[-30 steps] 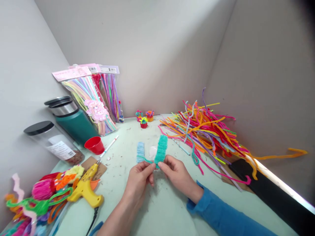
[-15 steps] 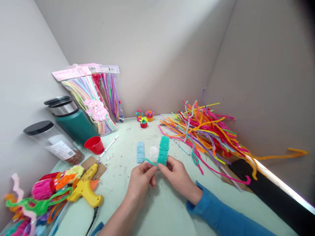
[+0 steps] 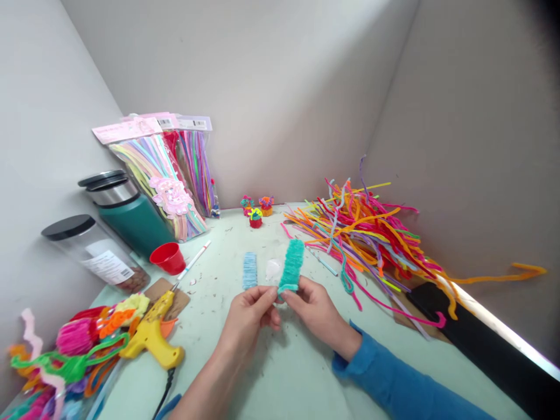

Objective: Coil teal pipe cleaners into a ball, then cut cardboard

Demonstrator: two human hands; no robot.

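A teal strip of zigzag-folded pipe cleaner (image 3: 292,261) stands up from between my hands, tilted a little to the right. Its lower end is pinched by my right hand (image 3: 310,303), thumb in front. My left hand (image 3: 252,308) is closed at the same lower end, thumb and index finger pressed together on the pipe cleaner there. Fingers hide the exact grip. Just beyond my left hand, a light blue folded pipe-cleaner strip (image 3: 250,270) lies on the table, with a small whitish translucent piece (image 3: 273,269) to its right.
Loose pipe cleaners (image 3: 363,233) pile up at the right. A yellow glue gun (image 3: 153,332) lies at the left near a red cup (image 3: 168,258), a clear jar (image 3: 98,256) and a green bottle (image 3: 131,216). Small pipe-cleaner figures (image 3: 256,218) stand at the back.
The loose teal end that stretched left to my left hand is now folded across the strip's bottom. The strip leans slightly more to the right.
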